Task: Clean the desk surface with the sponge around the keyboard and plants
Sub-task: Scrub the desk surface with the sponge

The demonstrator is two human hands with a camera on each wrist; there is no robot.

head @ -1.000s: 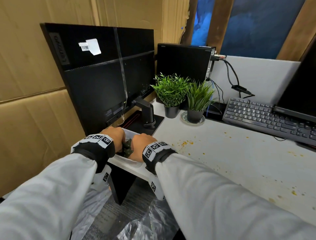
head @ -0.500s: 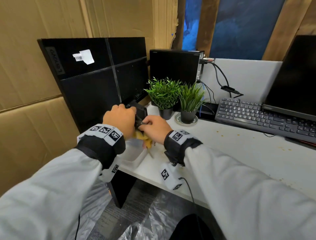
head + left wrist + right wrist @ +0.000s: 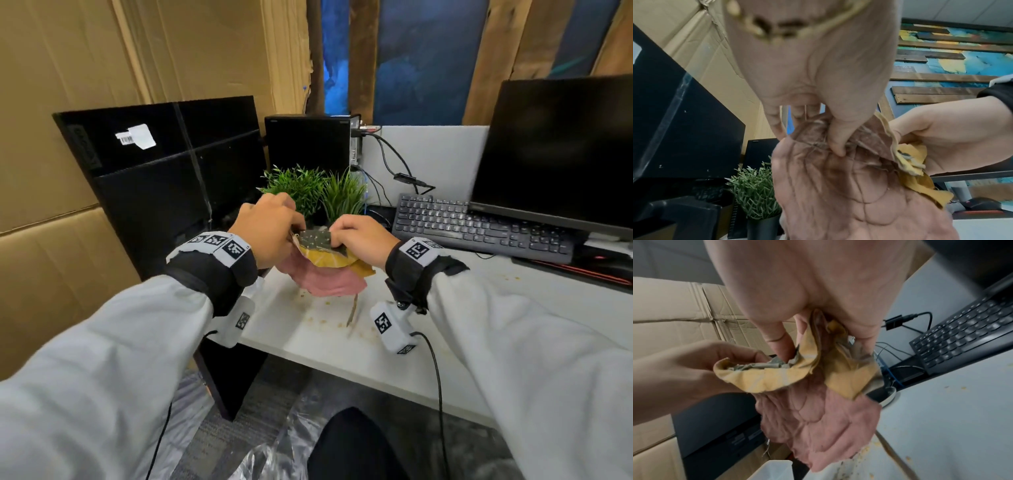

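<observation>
Cloths: pink cloth [image 3: 329,281] and yellow cloth [image 3: 337,262] bunched between both hands, raised above the crumb-strewn surface [image 3: 479,308] before the plants [image 3: 322,192]. Left hand [image 3: 267,233] and right hand [image 3: 359,240] pinch the top edges. Head view alone shows a dark speckled layer [image 3: 315,240]; wrist views show the thumbs.

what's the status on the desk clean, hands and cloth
Left hand and right hand both pinching the cloth bundle, held above the desk. Crumbs not yet wiped. Plants close behind.
</observation>
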